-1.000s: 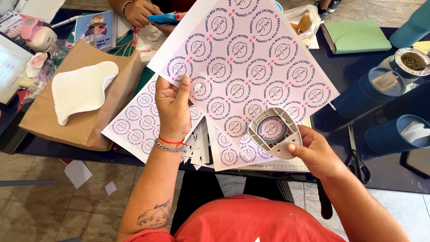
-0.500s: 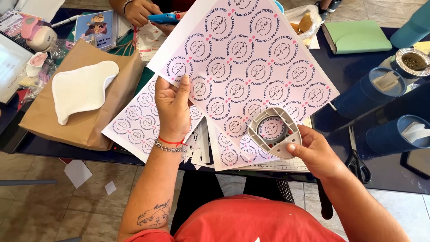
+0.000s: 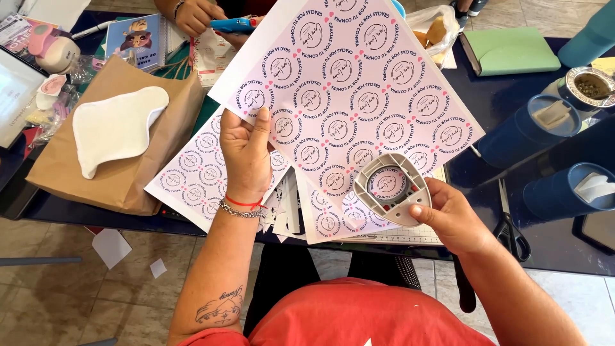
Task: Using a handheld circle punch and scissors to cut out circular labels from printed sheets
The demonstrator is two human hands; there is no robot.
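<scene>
Sheet and punch held above a crowded table

The left hand (image 3: 246, 157) holds the printed sheet (image 3: 359, 83) at its left edge; the right hand (image 3: 455, 221) holds the punch (image 3: 391, 187) over the sheet's near edge. A second sheet (image 3: 195, 179) lies on the table (image 3: 487, 96) beneath. Left of it lies a paper bag (image 3: 163, 134) with a pad (image 3: 115, 128) on it. Scissors (image 3: 509, 224) lie right of the right hand; a notebook (image 3: 509, 51) lies far right.

A brown paper bag (image 3: 112, 160) lies flat at the left of the dark worktop (image 3: 500, 102), carrying a white curved fabric pad (image 3: 115, 128). A green closed notebook (image 3: 510, 51) lies at the far right. Black-handled scissors (image 3: 510, 227) rest near the front edge, beside two blue cylindrical containers (image 3: 564, 192).
</scene>
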